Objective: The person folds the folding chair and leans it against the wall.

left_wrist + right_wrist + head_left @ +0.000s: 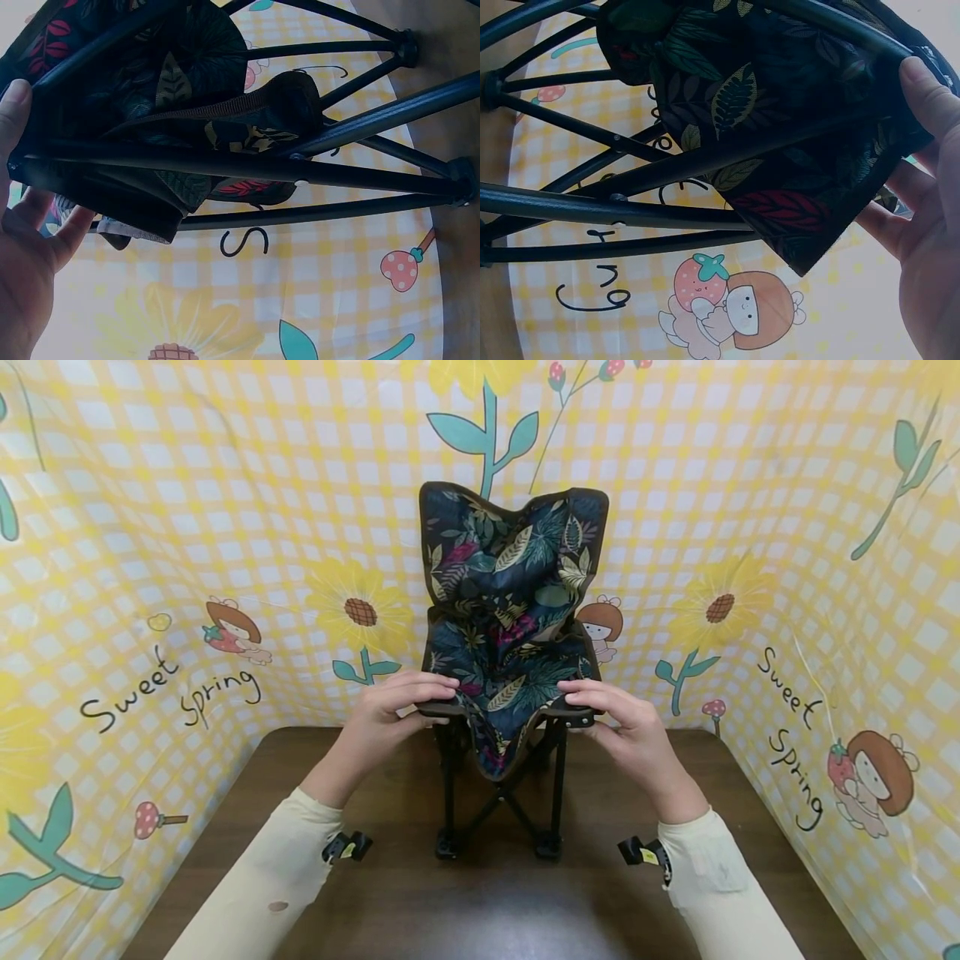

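A small folding chair [517,635] in dark leaf-print fabric stands upright on crossed black legs, its seat sagging in a V at the front. My left hand [386,710] grips the seat's front left corner, fingers over the top and thumb beneath. At the front right corner, my right hand [626,722] holds the edge in the same way. The left wrist view shows the dark frame tubes [225,161] running from that hand to the feet. From below, in the right wrist view, the fabric underside [735,112] hangs beside the right thumb.
The chair's feet [446,845] rest on a brown wooden table [495,910]. A yellow checked cloth [300,527] with flowers and lettering encloses the back and both sides. A black strap mount sits on each sleeve cuff [697,843].
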`<state>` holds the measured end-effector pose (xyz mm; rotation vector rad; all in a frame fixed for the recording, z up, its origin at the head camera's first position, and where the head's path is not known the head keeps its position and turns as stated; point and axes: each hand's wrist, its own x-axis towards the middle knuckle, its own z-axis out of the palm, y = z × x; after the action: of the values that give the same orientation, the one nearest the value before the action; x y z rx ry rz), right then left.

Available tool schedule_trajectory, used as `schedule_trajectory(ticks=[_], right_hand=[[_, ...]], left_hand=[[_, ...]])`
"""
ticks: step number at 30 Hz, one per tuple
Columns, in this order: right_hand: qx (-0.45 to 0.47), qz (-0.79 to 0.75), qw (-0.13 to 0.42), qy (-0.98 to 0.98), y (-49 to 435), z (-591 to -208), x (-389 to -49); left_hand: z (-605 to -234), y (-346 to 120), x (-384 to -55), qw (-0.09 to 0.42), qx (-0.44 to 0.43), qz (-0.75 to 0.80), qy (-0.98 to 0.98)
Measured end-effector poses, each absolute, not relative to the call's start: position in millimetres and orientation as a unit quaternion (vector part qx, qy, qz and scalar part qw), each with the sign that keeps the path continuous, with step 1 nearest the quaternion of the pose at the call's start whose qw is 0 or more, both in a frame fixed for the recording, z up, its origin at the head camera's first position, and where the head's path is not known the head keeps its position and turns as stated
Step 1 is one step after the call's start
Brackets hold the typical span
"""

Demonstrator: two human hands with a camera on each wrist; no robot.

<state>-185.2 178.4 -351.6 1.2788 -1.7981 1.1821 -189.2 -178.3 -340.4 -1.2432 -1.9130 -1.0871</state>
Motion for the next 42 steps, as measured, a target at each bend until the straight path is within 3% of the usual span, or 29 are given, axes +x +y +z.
schedule_trajectory(ticks=[42], right_hand=[[0.495,0.431,0.327,-0.680,168.7,-340.6,-192.4]], left_hand=[[-329.7,-162.1,-197.0,0.312,-0.482,-0.403,-0.712]])
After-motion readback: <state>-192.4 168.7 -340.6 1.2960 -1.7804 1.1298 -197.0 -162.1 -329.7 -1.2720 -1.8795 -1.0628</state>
